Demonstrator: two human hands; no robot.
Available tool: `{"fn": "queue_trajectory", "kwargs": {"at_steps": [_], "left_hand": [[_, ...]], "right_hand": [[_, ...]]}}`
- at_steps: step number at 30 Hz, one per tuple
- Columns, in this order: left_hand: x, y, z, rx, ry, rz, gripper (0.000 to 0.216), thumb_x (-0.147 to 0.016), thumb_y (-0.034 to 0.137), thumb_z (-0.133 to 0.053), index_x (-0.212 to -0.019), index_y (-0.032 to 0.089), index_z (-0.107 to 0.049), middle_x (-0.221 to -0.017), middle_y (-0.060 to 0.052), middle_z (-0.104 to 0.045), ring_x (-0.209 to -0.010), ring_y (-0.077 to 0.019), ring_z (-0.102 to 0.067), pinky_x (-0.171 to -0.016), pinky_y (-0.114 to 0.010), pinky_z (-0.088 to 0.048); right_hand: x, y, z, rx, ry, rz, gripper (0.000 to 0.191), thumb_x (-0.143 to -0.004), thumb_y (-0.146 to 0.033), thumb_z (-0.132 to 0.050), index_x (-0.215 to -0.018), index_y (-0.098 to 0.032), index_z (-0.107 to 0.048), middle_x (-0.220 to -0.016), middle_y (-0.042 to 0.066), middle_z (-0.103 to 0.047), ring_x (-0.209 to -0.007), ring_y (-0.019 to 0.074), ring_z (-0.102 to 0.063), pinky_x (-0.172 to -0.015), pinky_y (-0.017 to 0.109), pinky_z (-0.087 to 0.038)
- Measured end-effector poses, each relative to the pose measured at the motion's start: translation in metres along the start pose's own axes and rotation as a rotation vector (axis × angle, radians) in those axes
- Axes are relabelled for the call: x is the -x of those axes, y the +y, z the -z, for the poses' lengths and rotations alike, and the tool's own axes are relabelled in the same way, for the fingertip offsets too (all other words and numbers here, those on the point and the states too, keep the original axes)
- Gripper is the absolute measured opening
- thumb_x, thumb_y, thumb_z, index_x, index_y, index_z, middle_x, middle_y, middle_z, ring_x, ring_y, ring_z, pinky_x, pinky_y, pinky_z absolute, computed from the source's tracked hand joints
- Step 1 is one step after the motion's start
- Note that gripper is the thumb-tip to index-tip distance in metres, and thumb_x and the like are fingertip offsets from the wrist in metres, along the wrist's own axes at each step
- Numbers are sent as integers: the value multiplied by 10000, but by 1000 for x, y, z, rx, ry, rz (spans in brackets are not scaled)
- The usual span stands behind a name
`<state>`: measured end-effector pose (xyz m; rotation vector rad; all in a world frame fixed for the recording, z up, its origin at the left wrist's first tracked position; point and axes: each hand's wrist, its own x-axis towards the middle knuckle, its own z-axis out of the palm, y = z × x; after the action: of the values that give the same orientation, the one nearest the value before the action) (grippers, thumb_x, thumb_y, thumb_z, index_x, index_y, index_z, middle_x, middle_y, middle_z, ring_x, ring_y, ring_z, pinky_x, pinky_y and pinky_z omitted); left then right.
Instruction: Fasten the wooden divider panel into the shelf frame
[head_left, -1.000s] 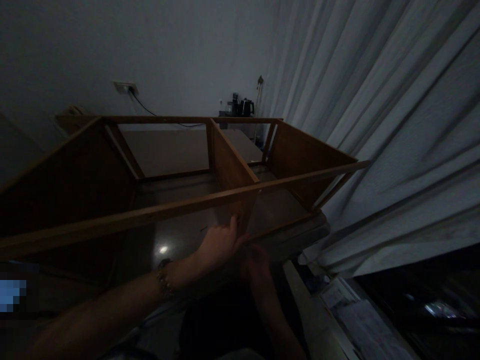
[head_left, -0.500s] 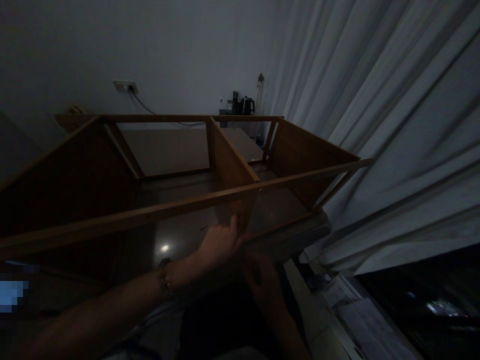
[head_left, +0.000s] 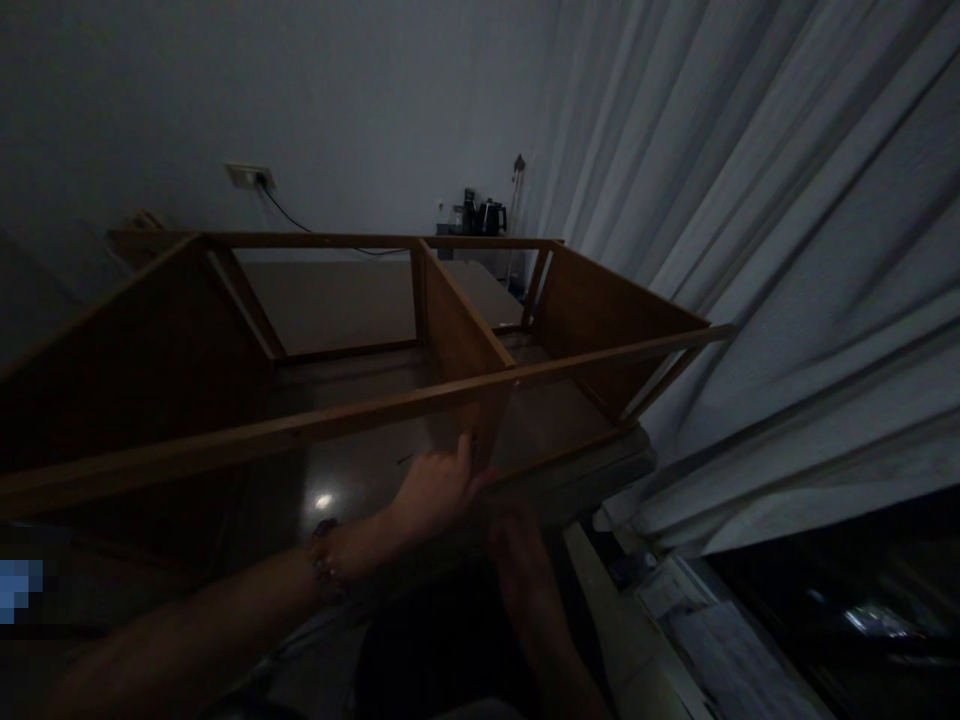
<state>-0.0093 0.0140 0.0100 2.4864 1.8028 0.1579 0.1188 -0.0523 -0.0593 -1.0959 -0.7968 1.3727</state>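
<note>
A brown wooden frame (head_left: 360, 405) with upright side panels and a divider panel (head_left: 469, 320) stands before me. My left hand (head_left: 435, 490), wearing a beaded bracelet (head_left: 324, 552), is closed around the lower front end of the divider, its thumb pressed up against the wood. Just to the right and lower, my right hand (head_left: 517, 555) hovers close to the frame's front lower edge. It is dark and smeared, so its fingers and anything in them cannot be made out. A small thin dark piece (head_left: 405, 459) lies on the shiny bottom panel (head_left: 352, 470), left of my left hand.
Long pale curtains (head_left: 750, 250) hang along the right side. A wall socket (head_left: 250, 177) with a plugged-in black cord is at the back, and a black kettle (head_left: 491, 216) stands beyond the frame. Papers (head_left: 720, 640) lie at the lower right. The room is dim.
The view has shifted slightly. My left hand stays on the divider with the thumb in the same place. My right hand has turned a little and drawn closer to the frame's edge.
</note>
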Motion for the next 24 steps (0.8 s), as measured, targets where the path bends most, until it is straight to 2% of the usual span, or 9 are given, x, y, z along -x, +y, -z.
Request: {"fn": "queue_trajectory", "kwargs": {"at_steps": [3, 7, 10, 13, 16, 18, 22, 24], "left_hand": [[0, 0, 1, -14, -14, 13, 543, -853, 473, -209, -1195, 59, -283, -787, -129, -650, -709, -214, -639, -595, -270, -446], [0, 1, 3, -18, -23, 8, 574, -848, 494, -182, -1197, 48, -276, -770, -133, -651, -692, -223, -640, -576, -281, -445], [0, 1, 4, -2, -20, -1, 569, -845, 504, -174, -1182, 62, -292, -776, -127, -655, -688, -230, -640, -560, -284, -444], [0, 1, 3, -1, -20, 7, 577, -846, 506, -168, -1190, 58, -285, -785, -134, -654, -694, -224, -641, -569, -280, -443], [0, 0, 2, -5, -4, 8, 584, -848, 500, -179, -1212, 51, -257, -782, -136, -653, -693, -218, -641, -579, -279, -443], [-1, 0, 2, -3, -2, -7, 568, -853, 485, -188, -1213, 52, -261, -777, -132, -653, -691, -217, -640, -583, -283, -446], [-1, 1, 2, -1, 6, -35, 600, -841, 510, -186, -1205, 43, -283, -778, -143, -654, -699, -240, -637, -587, -317, -455], [-2, 1, 2, -5, 12, -16, 622, -828, 538, -178, -1199, 54, -300, -757, -139, -654, -673, -239, -638, -572, -322, -457]], "right_hand": [[4, -2, -2, 164, 22, 75, 265, -846, -367, -397, -1028, -203, -497, -819, 26, -619, -739, 143, -583, -620, 235, -445], [4, -7, 3, 670, 55, 347, 277, -812, -351, -474, -1026, -179, -507, -877, 58, -623, -811, 177, -574, -718, 283, -434], [1, -11, 10, 981, 23, 497, 236, -834, -308, -440, -997, -172, -544, -927, 87, -625, -852, 202, -572, -763, 324, -418], [-2, -16, 13, 1144, -48, 558, 254, -867, -256, -371, -1037, -176, -542, -962, 87, -636, -865, 201, -585, -781, 335, -414], [-3, -20, 12, 1209, -138, 590, 277, -863, -264, -389, -1090, -173, -519, -971, 85, -647, -856, 200, -602, -791, 337, -416], [-4, -21, 11, 1208, -148, 595, 284, -869, -270, -369, -1088, -172, -520, -978, 88, -648, -865, 205, -605, -780, 336, -426], [-6, -14, 12, 1080, -84, 554, 316, -875, -321, -315, -1049, -175, -535, -996, 107, -641, -856, 206, -617, -711, 294, -461], [-7, -7, 11, 956, -6, 470, 338, -851, -412, -339, -993, -185, -546, -883, 99, -669, -723, 201, -646, -590, 260, -474]]}}
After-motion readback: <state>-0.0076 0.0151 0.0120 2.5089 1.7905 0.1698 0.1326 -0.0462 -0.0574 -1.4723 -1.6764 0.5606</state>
